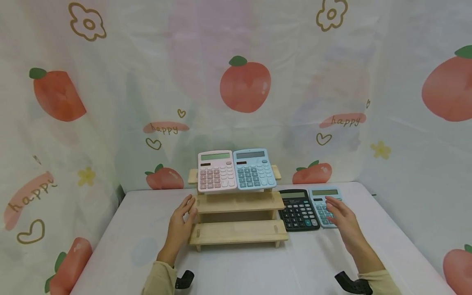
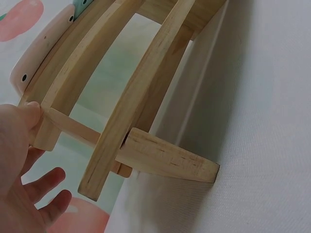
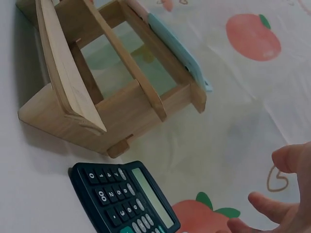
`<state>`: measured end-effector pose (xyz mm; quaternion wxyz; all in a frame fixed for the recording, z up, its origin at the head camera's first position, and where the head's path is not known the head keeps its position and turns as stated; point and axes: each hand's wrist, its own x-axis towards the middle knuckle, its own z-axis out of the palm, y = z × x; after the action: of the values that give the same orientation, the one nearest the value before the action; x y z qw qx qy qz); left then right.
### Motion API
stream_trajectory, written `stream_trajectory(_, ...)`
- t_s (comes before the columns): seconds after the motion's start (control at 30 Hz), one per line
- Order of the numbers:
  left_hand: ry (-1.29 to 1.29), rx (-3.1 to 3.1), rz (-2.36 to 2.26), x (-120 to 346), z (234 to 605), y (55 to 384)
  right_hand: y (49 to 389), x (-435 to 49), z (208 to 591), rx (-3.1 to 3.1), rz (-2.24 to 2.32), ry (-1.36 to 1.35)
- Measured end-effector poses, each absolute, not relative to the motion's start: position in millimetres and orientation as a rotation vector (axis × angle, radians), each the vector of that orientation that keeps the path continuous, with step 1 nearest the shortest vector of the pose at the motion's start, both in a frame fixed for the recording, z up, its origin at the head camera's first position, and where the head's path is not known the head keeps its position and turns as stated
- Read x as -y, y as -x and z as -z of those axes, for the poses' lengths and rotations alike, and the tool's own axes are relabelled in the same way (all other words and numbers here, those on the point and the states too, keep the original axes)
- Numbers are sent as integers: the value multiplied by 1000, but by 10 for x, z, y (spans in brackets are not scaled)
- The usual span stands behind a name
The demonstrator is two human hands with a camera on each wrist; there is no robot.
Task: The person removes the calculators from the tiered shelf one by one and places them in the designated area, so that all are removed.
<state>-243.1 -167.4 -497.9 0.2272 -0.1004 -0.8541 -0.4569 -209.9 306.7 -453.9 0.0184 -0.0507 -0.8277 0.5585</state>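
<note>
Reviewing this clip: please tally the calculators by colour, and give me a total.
Pink calculator: 1, on the wooden stand's top shelf
Blue calculators: 2, one on that shelf, one on the table
Black calculator: 1, on the table
Total: 4

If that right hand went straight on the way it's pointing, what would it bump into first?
Probably the light blue calculator lying on the table: in the head view, the right hand overlaps it. How high the hand hovers is unclear, so it might pass over.
</note>
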Motion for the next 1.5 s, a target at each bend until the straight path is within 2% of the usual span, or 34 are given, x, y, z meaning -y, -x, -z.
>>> stream_trajectory(0.83,266,2369,1315,1671,4949,2443,2278,-2415,4278,2435,-1777,-187)
stream_trajectory(1.5,233,2390,1360,1676,4960,2436,2549,-2023,4154,2472,-1931,-222)
